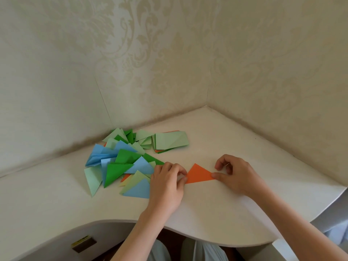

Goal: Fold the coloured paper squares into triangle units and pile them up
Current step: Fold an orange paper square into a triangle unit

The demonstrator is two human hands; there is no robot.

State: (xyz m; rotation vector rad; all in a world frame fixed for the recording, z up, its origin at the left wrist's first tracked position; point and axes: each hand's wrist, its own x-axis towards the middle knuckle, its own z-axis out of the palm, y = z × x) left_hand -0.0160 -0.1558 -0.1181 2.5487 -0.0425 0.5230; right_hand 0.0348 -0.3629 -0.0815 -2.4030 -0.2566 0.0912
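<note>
The wide cream tabletop (216, 132) fills the corner of the room, and all the paper lies on it. The biggest thing on it is the messy pile of folded paper triangles (120, 162) in dark green, light green and blue, with a bit of orange and yellow peeking out from under. So a lot of the job looks done already. Just behind that pile, closer to the wall, sits a neat stack of light green paper squares (170, 141) with some orange sheets under it. Those do not look folded into triangles yet, so there seems to be plenty left to do. Just to the right of the pile, nearer the person, lies one flat orange paper triangle (199, 175), and this looks like the piece being folded now. The left hand (167, 185) rests partly over the edge of the pile, and its grip is a small pinch of curled fingers on the left corner of the orange triangle. The right hand (235, 174) has its thumb on the right corner, with its other fingers curled loosely above the paper.
</note>
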